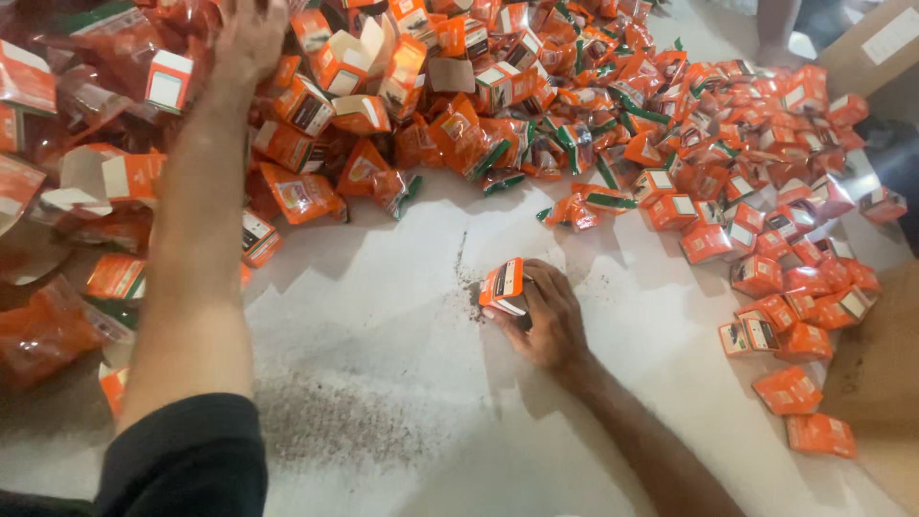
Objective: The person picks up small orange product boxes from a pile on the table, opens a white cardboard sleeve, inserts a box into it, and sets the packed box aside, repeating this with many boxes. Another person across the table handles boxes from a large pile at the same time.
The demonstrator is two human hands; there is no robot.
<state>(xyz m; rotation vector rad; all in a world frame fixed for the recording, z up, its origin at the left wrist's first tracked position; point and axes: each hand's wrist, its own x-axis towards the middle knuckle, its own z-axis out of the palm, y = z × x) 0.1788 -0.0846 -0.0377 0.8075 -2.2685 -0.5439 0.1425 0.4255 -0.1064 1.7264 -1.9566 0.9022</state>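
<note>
My right hand rests on the white table and grips a small orange and white carton at its left side. My left hand stretches far forward to the top left, fingers spread over a heap of orange cartons and pouches; I cannot tell whether it holds one. My left forearm crosses the left side of the view, with a black sleeve at the bottom.
A big pile of small orange cartons covers the back and right of the table. Closed cartons lie scattered at the right. Dark crumbs dust the table. A brown cardboard box stands top right.
</note>
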